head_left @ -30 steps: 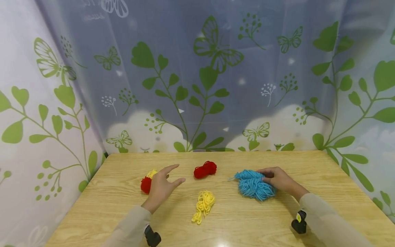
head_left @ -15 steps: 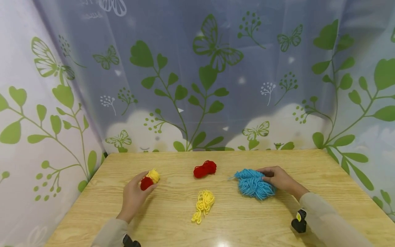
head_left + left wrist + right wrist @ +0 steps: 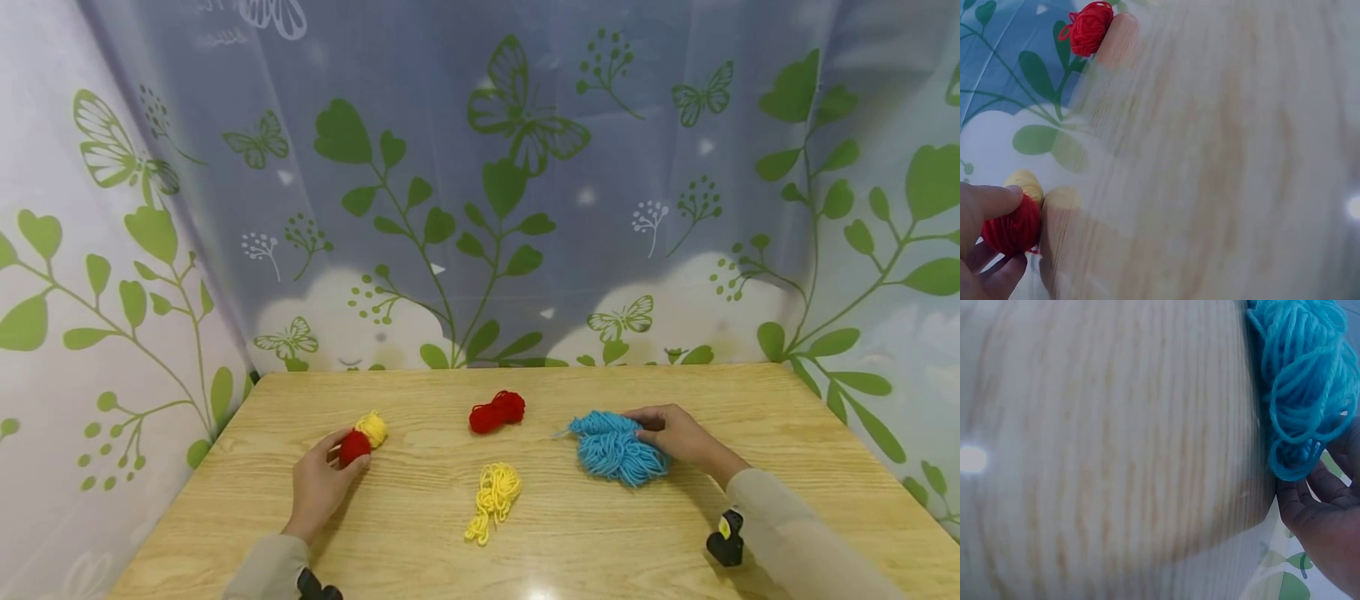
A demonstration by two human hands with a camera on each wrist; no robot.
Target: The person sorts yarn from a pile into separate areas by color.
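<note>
On the left of the table, my left hand [image 3: 318, 487] grips a small red yarn ball [image 3: 354, 448] between thumb and fingers. A yellow yarn ball [image 3: 372, 427] sits right behind it; in the left wrist view the red ball [image 3: 1015, 228] partly hides the yellow one [image 3: 1025, 182]. Over on the right, my right hand [image 3: 678, 437] holds the right end of a blue yarn bundle [image 3: 622, 457], thumb on top. The right wrist view has the bundle's loose loops [image 3: 1310, 375] hanging by the fingers, partly covering their tips.
A red yarn skein [image 3: 497, 412] lies at the back middle of the wooden table [image 3: 420, 550]. Nearer the front is a loose yellow yarn heap [image 3: 497, 493] with a trailing tail. A printed curtain [image 3: 450, 208] stands behind the table's back edge.
My left hand has moved left and closed round the red ball, first reaching over it with spread fingers. The right hand and the blue yarn bundle have stayed in place.
</note>
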